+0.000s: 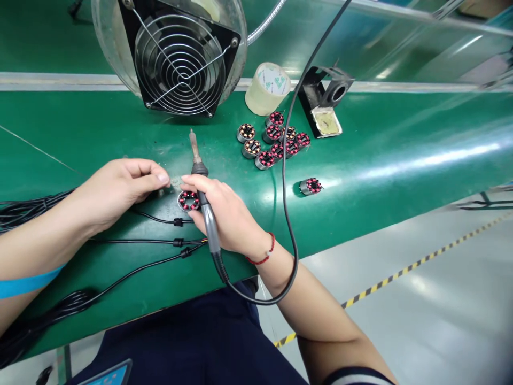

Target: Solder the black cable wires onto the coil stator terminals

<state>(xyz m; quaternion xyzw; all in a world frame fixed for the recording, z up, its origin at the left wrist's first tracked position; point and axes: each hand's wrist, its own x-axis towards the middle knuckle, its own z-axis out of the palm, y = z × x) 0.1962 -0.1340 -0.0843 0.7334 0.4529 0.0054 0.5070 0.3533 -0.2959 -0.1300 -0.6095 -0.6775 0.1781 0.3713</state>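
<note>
My right hand (pixel 228 214) holds a soldering iron (pixel 210 224), its tip pointing away from me above the bench. The same hand's thumb and fingertips grip a motor stator (pixel 188 200) with red windings, seen end-on. Just left of it, my left hand (pixel 124 187) is closed in a pinch; what lies between the fingertips, if anything, is too small to make out. A thin pale strand (pixel 40 152) runs from the left edge toward that wrist. Black cables (pixel 140 241) with small collars lie beneath and beside my hands, their ends partly hidden by the right one.
Beyond my hands stand a fan (pixel 182 75) with a wire guard and a tape roll (pixel 267 88). Several stators (pixel 273 133) cluster near an iron stand (pixel 326 101) with a sponge; a single stator (pixel 311 186) lies apart to the right. The iron's cord (pixel 285 198) loops over my right forearm.
</note>
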